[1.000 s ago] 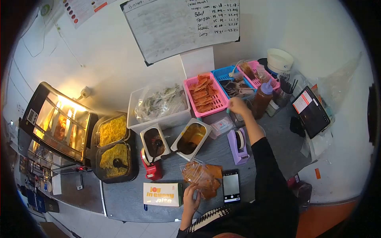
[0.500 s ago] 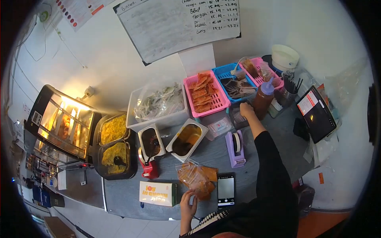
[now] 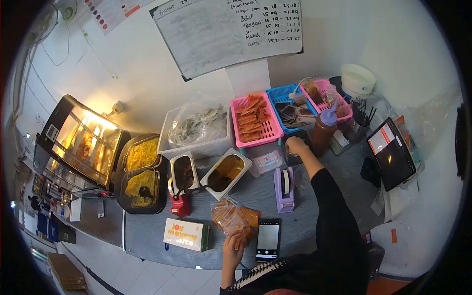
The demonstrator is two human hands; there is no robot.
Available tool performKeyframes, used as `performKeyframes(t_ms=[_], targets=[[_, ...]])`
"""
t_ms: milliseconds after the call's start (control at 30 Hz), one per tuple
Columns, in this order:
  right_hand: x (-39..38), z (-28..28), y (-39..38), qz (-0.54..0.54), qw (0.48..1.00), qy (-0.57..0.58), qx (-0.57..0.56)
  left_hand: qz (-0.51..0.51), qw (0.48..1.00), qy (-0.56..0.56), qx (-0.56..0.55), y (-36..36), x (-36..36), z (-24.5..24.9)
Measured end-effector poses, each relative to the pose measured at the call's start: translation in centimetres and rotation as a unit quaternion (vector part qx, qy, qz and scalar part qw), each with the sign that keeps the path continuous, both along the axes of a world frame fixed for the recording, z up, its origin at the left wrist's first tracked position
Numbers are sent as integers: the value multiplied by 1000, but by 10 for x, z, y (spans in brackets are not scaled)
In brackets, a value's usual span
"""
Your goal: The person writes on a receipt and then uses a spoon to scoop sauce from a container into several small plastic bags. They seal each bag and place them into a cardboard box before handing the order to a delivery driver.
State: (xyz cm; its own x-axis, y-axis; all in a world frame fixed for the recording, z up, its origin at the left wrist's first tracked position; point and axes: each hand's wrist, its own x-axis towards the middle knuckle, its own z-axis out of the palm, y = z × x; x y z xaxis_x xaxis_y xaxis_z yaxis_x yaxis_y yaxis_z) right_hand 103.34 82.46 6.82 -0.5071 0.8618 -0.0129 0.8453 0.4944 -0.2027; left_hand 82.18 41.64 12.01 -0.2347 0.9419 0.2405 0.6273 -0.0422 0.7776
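My left hand point(image 3: 233, 250) rests at the near edge of the plastic sachets with orange-brown contents point(image 3: 235, 219); its fingers are bent against them, and whether it grips one is unclear. My right hand point(image 3: 296, 146) reaches into a small dark container point(image 3: 306, 136) beside the brown sauce bottle point(image 3: 324, 132). Its fingertips are hidden in there. A phone point(image 3: 268, 239) lies just right of the sachets. Nearer than the right hand stands a purple tape dispenser point(image 3: 284, 190).
A printed box point(image 3: 186, 234), a red dispenser point(image 3: 180, 204) and two metal sauce pans point(image 3: 226, 173) stand left of the sachets. Behind are a pink basket point(image 3: 255, 119), a blue basket point(image 3: 291, 109) and a clear tub point(image 3: 196, 130). A tablet point(image 3: 392, 154) leans at right.
The view has shifted slightly. My right hand has dipped deeper into the dark container, its fingers now lower. My left hand stays at the sachets, its fingers more bent.
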Motion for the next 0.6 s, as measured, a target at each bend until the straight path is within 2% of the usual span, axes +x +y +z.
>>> performKeyframes(t_ms=[67,167,200,300,400,500,533,600], targets=[[8,-1,-6,9,991,62,116,6,1000,-10,1,-3,-1,0],[22,24,-9,4,963,266,49,5,1000,-12,0,-7,-4,-1],[26,40,-14,-4,959,282,18,3,1000,-10,0,-6,-5,-1],[34,45,-16,15,963,247,108,-21,1000,-4,2,3,-5,-1],[30,32,-12,57,930,275,238,-63,998,16,20,20,1,12],[26,30,-11,28,941,283,185,-92,995,21,29,32,7,20],[24,32,-11,-17,949,292,116,-101,994,24,32,35,8,21],[19,47,-20,-84,955,260,117,-118,992,26,38,39,9,21]])
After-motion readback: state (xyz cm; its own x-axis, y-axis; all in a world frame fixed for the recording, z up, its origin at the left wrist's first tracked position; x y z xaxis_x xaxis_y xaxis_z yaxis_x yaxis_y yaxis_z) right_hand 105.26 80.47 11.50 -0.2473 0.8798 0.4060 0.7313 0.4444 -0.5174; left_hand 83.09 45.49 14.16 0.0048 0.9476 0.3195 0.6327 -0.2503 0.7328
